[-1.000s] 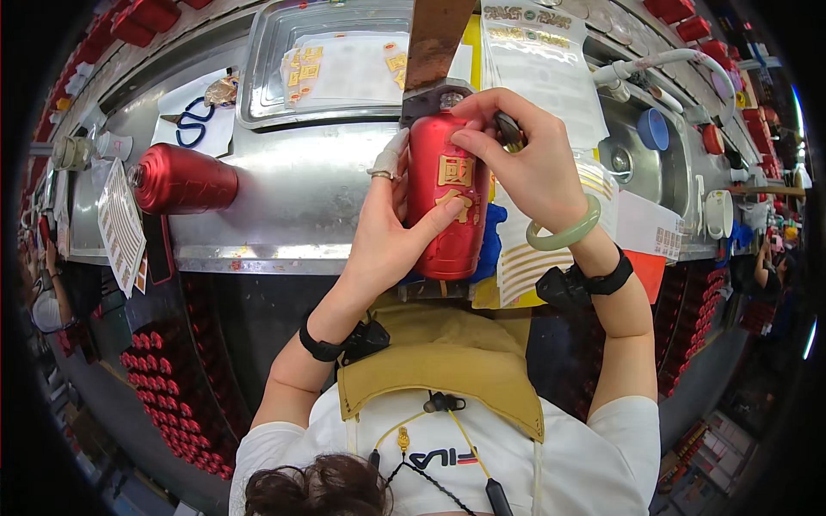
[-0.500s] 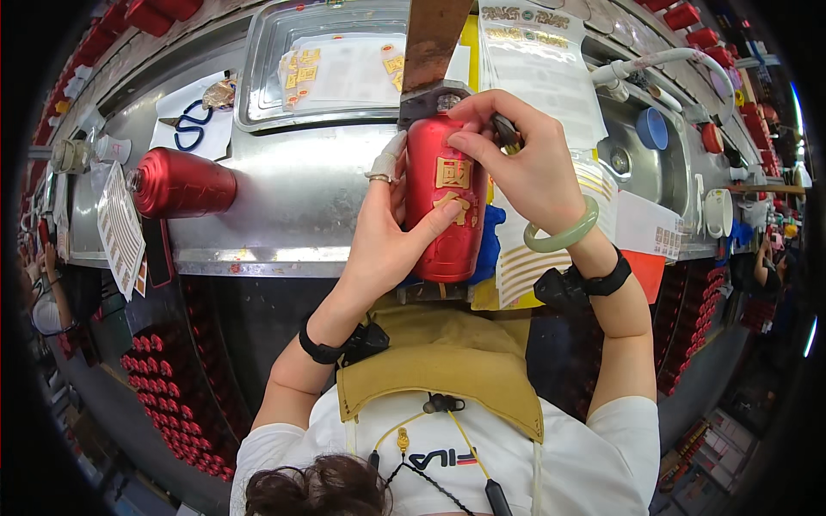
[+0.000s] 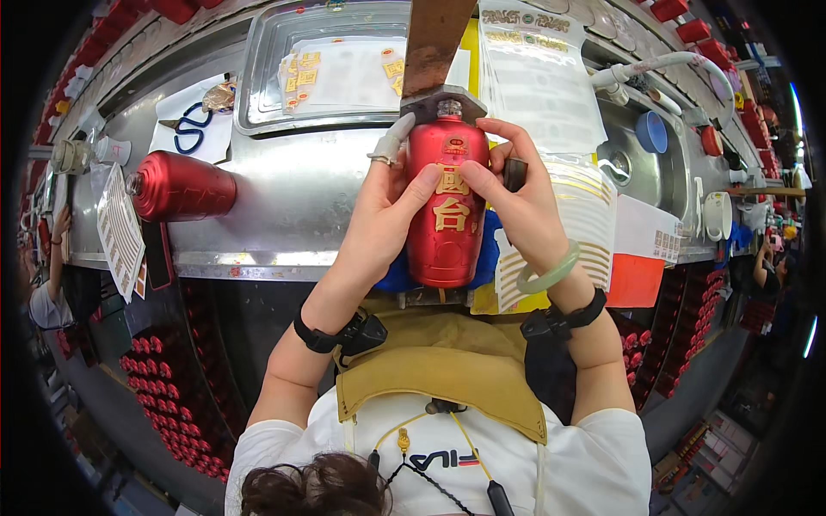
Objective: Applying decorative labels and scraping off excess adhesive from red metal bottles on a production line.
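Big steel worktop [image 3: 284, 202], curving across the whole view under both hands. Long metal tray [image 3: 258, 77] up and left of the grip, sticker sheets lying in it. Sink [image 3: 624, 142] off to the right of the grip, white hose [image 3: 654, 64] running over it. Second red bottle [image 3: 176, 185] lying on its side well left of the grip, not touched. Label sheets [image 3: 542, 95] just right of and behind the held bottle.

Red bottle [image 3: 446, 202] dead centre, held upright between both hands, neck up against a metal bracket [image 3: 443, 96], base down near the worktop edge. Gold characters on the front, facing up at the camera.

Left hand [image 3: 387, 211] wrapped round the bottle's left side, thumb pressing across the gold characters, white cot on one finger. Right hand [image 3: 516, 198] clamped on the right side, thumb on the front too, something small and dark tucked in the fingers, can't tell what. Both grips closed on the same bottle.

Green bangle [image 3: 551, 271] on the right wrist, black bands on both wrists. Blue scissors [image 3: 194, 129] far left of the grip, on a white sheet.
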Tool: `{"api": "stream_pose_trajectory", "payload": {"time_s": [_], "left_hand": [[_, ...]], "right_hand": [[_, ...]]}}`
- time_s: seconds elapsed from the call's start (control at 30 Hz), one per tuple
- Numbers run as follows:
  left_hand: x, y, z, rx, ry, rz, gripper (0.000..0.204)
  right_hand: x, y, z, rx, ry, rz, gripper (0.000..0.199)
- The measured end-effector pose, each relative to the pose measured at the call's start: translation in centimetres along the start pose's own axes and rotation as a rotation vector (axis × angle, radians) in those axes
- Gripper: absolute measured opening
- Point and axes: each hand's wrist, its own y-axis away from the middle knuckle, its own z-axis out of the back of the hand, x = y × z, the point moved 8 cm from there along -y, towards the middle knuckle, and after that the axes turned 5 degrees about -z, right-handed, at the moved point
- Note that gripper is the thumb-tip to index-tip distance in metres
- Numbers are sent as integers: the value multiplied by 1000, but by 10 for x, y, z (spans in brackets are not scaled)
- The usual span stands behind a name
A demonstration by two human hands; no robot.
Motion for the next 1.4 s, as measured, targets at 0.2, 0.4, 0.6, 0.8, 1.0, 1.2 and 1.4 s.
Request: {"api": "stream_pose_trajectory", "payload": {"time_s": [0.2,0.4,0.6,0.8,1.0,1.2,1.4], "left_hand": [[-3,-1,-3,-12,-19,5,68],[-7,0,-5,-31,-17,-5,71],[-5,2,-2,-31,-8,4,75],[-5,1,0,-47,-5,10,74],[-7,-1,-5,-26,1,10,74],[-5,0,-2,-44,-24,-22,74],[-4,1,-1,-45,-6,-15,73]], "right_hand": [[6,-12,5,-7,-60,-46,44],[15,-42,0,65,109,-63,29],[20,-43,-1,68,22,-159,27],[21,-49,0,90,139,-48,31],[53,-54,15,64,202,255,31],[110,-24,-30,282,894,805,18],[121,-21,-22,53,932,805,17]]}}
